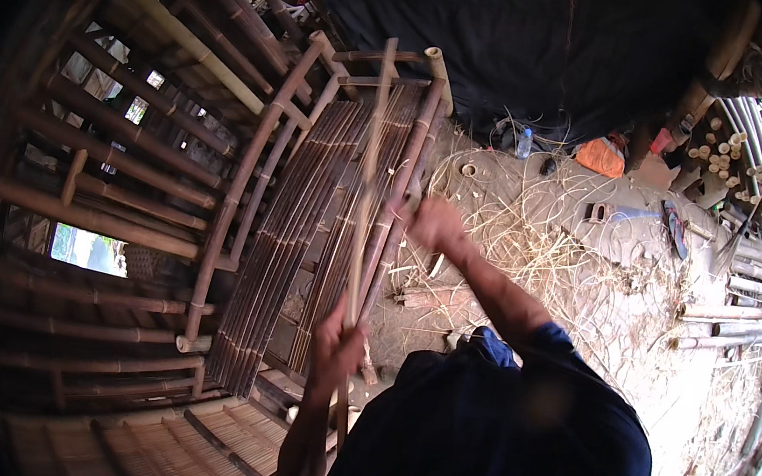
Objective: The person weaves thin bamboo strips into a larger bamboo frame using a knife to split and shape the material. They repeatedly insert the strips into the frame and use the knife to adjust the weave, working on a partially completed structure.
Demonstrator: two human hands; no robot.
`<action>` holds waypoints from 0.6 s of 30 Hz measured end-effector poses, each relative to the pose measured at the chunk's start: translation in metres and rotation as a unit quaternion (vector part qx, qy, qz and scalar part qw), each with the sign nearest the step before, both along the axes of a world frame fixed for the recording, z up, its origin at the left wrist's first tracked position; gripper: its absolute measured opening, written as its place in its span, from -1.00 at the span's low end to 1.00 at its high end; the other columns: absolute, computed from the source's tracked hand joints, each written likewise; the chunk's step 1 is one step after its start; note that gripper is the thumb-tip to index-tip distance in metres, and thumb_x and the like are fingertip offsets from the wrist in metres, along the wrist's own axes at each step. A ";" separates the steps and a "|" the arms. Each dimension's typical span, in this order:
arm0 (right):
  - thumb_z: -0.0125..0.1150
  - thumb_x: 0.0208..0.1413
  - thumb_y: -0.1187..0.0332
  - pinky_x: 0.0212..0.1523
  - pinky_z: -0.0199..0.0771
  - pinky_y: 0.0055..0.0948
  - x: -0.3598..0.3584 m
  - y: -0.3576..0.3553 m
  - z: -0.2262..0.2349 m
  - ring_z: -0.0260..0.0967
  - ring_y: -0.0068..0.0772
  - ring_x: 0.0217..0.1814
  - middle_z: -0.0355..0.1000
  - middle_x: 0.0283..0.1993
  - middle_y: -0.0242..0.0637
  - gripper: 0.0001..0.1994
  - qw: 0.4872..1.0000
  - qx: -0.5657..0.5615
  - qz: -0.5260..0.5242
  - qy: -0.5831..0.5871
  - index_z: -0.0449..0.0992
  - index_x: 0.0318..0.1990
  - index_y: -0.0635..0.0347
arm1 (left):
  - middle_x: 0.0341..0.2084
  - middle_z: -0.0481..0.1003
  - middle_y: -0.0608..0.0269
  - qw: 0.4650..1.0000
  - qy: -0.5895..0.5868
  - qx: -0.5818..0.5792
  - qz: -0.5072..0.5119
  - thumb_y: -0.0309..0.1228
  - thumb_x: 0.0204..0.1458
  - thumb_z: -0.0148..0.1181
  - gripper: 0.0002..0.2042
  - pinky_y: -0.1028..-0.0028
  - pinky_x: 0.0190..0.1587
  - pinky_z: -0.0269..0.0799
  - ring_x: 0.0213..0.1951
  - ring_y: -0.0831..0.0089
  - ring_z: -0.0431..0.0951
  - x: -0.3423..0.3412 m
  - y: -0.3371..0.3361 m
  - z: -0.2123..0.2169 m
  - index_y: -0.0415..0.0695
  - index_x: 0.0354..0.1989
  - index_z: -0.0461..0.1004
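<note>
My left hand (pixel 335 353) is closed around a long, thin bamboo strip (pixel 376 134), which stands up from it lengthwise over a brown bamboo bench. To the right and a little farther off, my right hand (pixel 436 225) is closed in a fist near the bench's front rail (pixel 417 153). Something blurred, perhaps a tool, shows at its fingers beside the strip; motion hides what it is. The bench seat (pixel 289 237) is made of dark split-bamboo slats, with a gap running along it beneath the strip.
Pale shavings (pixel 523 226) litter the ground at right. A handsaw (pixel 623 215), an orange bag (pixel 601 156) and a water bottle (pixel 524 143) lie or stand farther back. Bamboo poles (pixel 739 316) are piled at far right; a black cloth (pixel 514 56) hangs behind. Bamboo framing (pixel 120 218) stands at left.
</note>
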State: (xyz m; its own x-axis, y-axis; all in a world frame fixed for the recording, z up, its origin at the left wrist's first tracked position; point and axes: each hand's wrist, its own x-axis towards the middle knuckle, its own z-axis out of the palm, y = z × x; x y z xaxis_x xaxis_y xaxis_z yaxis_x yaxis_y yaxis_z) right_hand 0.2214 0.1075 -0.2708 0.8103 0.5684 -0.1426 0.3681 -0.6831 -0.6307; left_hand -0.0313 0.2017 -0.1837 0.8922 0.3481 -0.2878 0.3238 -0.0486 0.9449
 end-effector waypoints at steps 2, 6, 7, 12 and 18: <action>-0.46 0.18 -0.39 -0.66 0.46 -0.33 0.088 -0.020 -0.017 0.50 -0.32 -0.59 0.51 -0.51 -0.13 -0.19 0.997 0.040 -0.067 0.002 0.51 -0.36 0.23 | -0.73 0.30 0.49 0.998 0.036 0.029 -0.049 -0.44 0.04 0.14 -0.31 0.63 -0.66 0.23 -0.69 0.75 0.28 -0.051 -0.006 -0.012 -0.25 0.37 0.03; -0.47 0.17 -0.39 -0.53 0.53 -0.24 0.092 -0.022 0.018 0.54 -0.21 -0.51 0.52 -0.45 -0.02 -0.18 0.992 -0.046 -0.032 -0.116 0.52 -0.31 0.24 | -0.71 0.32 0.47 0.982 0.038 0.180 -0.054 -0.44 -0.02 0.17 -0.27 0.63 -0.64 0.30 -0.67 0.70 0.34 -0.098 -0.006 -0.034 0.02 0.40 0.06; -0.47 0.16 -0.41 -0.40 0.54 -0.15 0.073 -0.024 0.026 0.54 -0.10 -0.41 0.52 -0.42 0.04 -0.17 0.988 -0.010 0.018 -0.155 0.52 -0.28 0.22 | -0.71 0.34 0.45 0.989 0.071 0.128 -0.037 -0.45 -0.02 0.17 -0.26 0.62 -0.65 0.30 -0.68 0.70 0.34 -0.088 -0.010 -0.019 0.02 0.40 0.06; -0.32 0.15 -0.39 -0.24 0.52 -0.01 0.099 -0.030 0.030 0.50 0.20 -0.24 0.49 -0.37 0.20 -0.19 0.992 0.027 -0.046 -0.118 0.56 -0.31 0.29 | -0.76 0.35 0.46 0.962 0.136 0.227 -0.071 -0.46 -0.01 0.20 -0.28 0.61 -0.70 0.28 -0.71 0.70 0.32 -0.106 -0.017 0.007 0.02 0.39 0.08; -0.32 0.15 -0.40 -0.33 0.53 -0.08 0.248 -0.084 0.026 0.53 0.14 -0.35 0.48 -0.40 0.27 -0.13 0.933 0.061 -0.248 -0.254 0.58 -0.36 0.39 | -0.61 0.51 0.18 0.901 0.114 0.397 -0.132 -0.32 0.02 0.23 -0.40 0.39 -0.64 0.30 -0.69 0.35 0.43 -0.171 -0.016 0.008 -0.25 0.25 0.24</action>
